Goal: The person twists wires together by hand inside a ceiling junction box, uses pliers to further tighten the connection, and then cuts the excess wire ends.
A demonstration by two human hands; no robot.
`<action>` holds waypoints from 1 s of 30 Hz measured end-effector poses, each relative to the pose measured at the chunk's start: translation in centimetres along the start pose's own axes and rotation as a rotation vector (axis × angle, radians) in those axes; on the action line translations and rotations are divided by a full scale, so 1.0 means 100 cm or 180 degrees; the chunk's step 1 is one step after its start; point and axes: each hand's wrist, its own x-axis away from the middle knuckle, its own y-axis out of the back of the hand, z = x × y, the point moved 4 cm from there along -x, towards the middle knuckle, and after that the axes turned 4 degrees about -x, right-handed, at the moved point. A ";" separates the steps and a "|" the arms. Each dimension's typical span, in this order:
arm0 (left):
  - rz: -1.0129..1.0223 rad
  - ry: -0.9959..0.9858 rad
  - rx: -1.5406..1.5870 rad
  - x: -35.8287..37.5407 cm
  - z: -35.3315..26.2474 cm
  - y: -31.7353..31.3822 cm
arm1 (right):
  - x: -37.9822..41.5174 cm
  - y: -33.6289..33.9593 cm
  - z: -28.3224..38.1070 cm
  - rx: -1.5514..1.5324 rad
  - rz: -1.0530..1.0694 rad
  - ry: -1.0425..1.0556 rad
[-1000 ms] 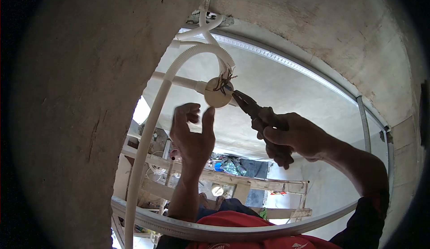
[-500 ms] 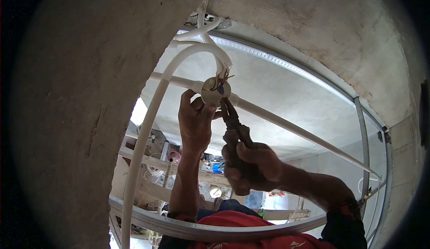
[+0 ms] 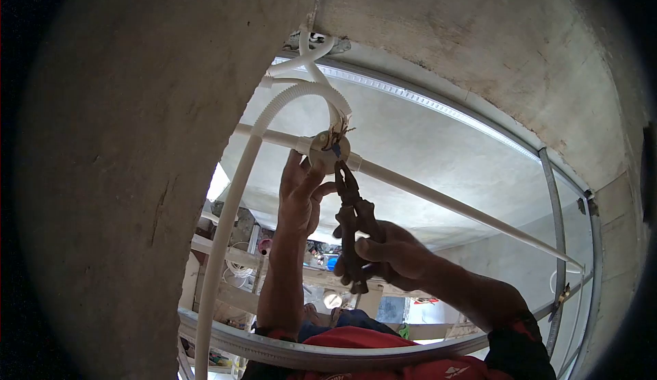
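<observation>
A round white junction box (image 3: 320, 154) joins white conduits, and dark wires (image 3: 335, 137) stick out at its top. My left hand (image 3: 298, 199) grips the box from its lower left, thumb and fingers against its edge. Below the box, my right hand (image 3: 390, 250) is closed around the handles of dark pliers (image 3: 350, 205). The jaws of the pliers are parted and point up at the lower rim of the box; whether they touch it I cannot tell.
A straight conduit (image 3: 452, 202) runs right from the box. A corrugated conduit (image 3: 287, 95) arches over it into a long pipe (image 3: 226, 236) on the left. A curved metal rail (image 3: 274, 347) crosses in front of my body. Concrete (image 3: 137, 140) fills the left side.
The pliers have moved down from the wires, and their jaws and handles are spread wider. The box sits slightly lower in view, with my left hand still on it.
</observation>
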 end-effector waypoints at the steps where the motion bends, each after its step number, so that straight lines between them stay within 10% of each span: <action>1: -0.0010 -0.0006 -0.0014 -0.001 0.003 0.001 | 0.005 0.000 0.009 0.0036 -0.0118 0.0021; 8: 0.0332 0.0212 0.0289 -0.007 0.013 0.000 | 0.039 -0.017 0.058 0.3004 -0.1398 0.1012; 19: -0.0055 0.0173 0.0157 -0.017 0.006 -0.011 | 0.069 -0.047 0.110 0.7987 -0.1470 0.2509; 27: -0.0382 0.0241 -0.0107 -0.017 0.008 -0.019 | 0.069 -0.044 0.128 0.8611 -0.1208 0.2542; 30: -0.0508 0.0087 -0.0084 -0.022 0.012 -0.021 | 0.067 -0.043 0.130 0.7823 -0.1307 0.1601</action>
